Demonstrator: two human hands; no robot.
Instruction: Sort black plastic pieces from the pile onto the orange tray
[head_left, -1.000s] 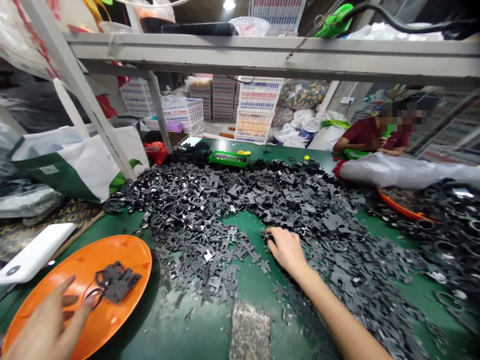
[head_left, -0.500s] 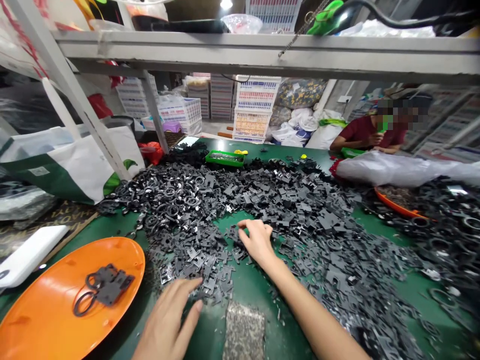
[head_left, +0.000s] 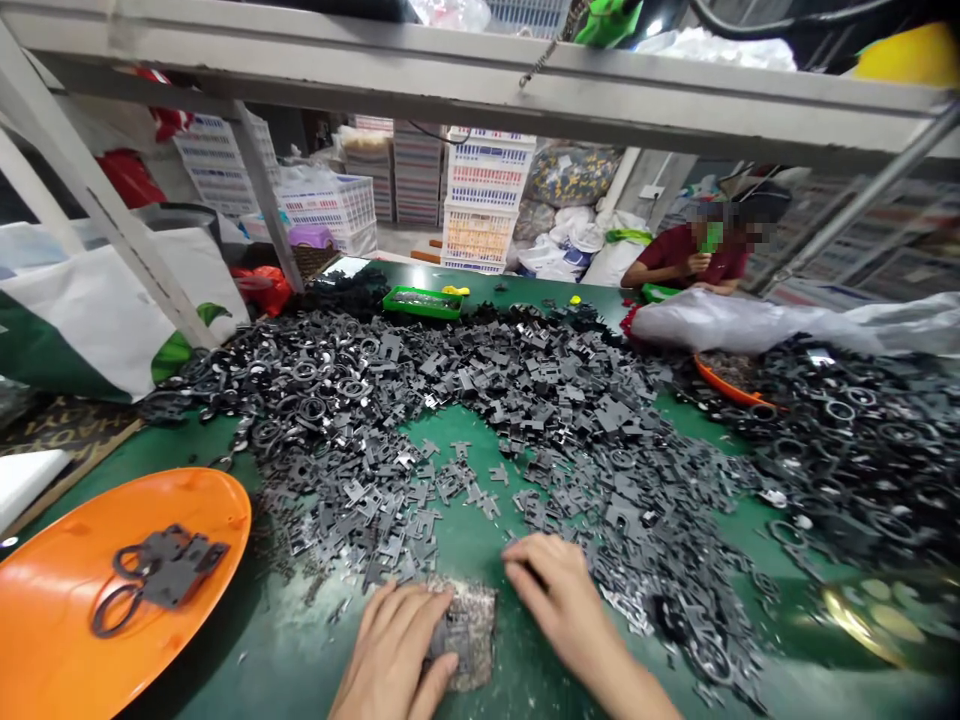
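Both my hands are low at the table's near edge, by a worn grey pad (head_left: 480, 610) on the green table (head_left: 300, 650). My left hand (head_left: 394, 655) lies on the pad with its fingers closed over a dark flat plastic part (head_left: 450, 632). My right hand (head_left: 559, 600) is just right of the pad, fingers curled down to the surface; what they hold is hidden. A big heap of dark plastic parts (head_left: 525, 390) spreads beyond them, with ring-shaped pieces (head_left: 315, 385) to the left. An orange tray (head_left: 195, 500) at the left holds a few joined dark parts (head_left: 154, 575).
A co-worker in a red top (head_left: 679, 265) sits at the far right behind a clear plastic bag (head_left: 750, 320) and another orange tray (head_left: 720, 382). A small green tray (head_left: 422, 303) stands at the back. A white-and-green bag (head_left: 112, 300) and slanted shelf struts (head_left: 112, 230) are on the left.
My right hand drew back from the heap to the near edge. My left hand came from the orange tray across to the grey pad and closed on a dark part. The view tilted down.
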